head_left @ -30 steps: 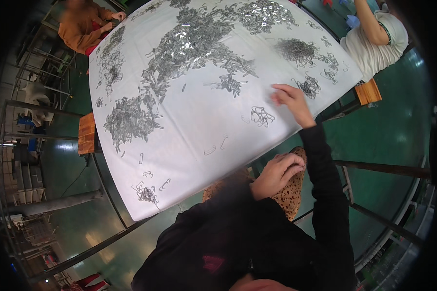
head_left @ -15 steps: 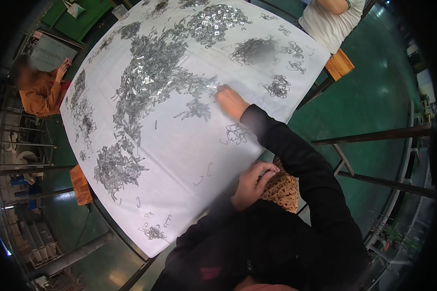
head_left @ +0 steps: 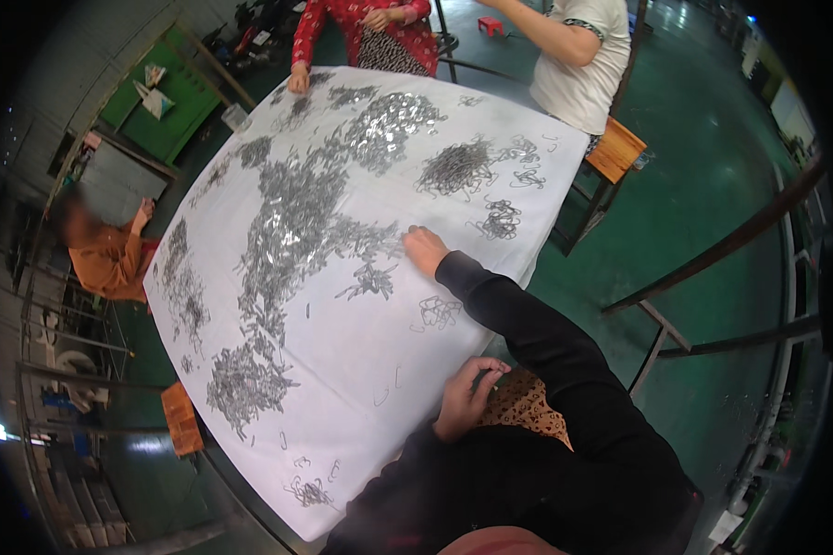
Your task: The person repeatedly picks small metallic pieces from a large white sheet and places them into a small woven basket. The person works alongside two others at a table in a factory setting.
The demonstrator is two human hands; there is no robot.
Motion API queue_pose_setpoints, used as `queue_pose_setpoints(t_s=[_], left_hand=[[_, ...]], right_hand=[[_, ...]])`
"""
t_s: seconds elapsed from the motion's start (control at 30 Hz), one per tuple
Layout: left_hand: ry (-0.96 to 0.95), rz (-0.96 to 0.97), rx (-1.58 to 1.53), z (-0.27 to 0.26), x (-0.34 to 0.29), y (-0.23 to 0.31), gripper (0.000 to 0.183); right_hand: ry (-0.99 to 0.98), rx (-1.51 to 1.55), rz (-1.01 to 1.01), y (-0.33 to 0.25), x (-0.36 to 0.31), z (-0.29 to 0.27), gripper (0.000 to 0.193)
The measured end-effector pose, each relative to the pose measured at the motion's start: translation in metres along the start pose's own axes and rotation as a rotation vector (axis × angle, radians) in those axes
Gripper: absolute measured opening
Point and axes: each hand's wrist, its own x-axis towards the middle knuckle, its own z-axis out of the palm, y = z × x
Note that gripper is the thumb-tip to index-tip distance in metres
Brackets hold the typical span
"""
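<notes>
Beside strips, we're poising our right hand, likely for reach. We cannot tell its grip, nor our left hand's.

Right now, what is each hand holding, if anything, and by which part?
It cannot be told: the right hand is by the metal pieces and the left hand looks pinched, but anything gripped is too small to see.
</notes>
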Motion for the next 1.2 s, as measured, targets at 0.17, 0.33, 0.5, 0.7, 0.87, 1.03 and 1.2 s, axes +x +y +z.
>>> queue_pose_setpoints(t_s=[0.17, 0.33, 0.5, 0.7, 0.87, 1.03, 1.2], left_hand=[[-0.021, 0.011, 0.008, -0.002, -0.002, 0.003, 0.008], [-0.005, -0.03, -0.029, -0.004, -0.004, -0.001, 0.008], [-0.016, -0.004, -0.012, -0.002, -0.001, -0.006, 0.01], [0.002, -0.014, -0.019, -0.002, 0.009, -0.011, 0.009], [0.019, -0.011, -0.036, -0.001, 0.025, -0.016, 0.008], [-0.071, 0.077, 0.058, 0.001, 0.041, -0.002, 0.01], [-0.06, 0.125, 0.12, 0.004, 0.046, 0.005, 0.01]], right_hand=[[-0.131, -0.045, 0.025, 0.004, 0.009, -0.01, 0.011], [-0.181, -0.043, -0.108, 0.001, -0.004, -0.02, 0.01], [0.1, 0.204, 0.026, -0.003, -0.035, -0.036, 0.023], [-0.073, 0.743, 0.546, 0.013, -0.113, -0.106, 0.022], [0.007, 1.077, 0.636, -0.006, -0.171, -0.158, 0.018], [0.092, 1.104, 0.524, -0.039, -0.194, -0.183, 0.018], [0.255, 0.898, 0.424, -0.053, -0.203, -0.191, 0.018]])
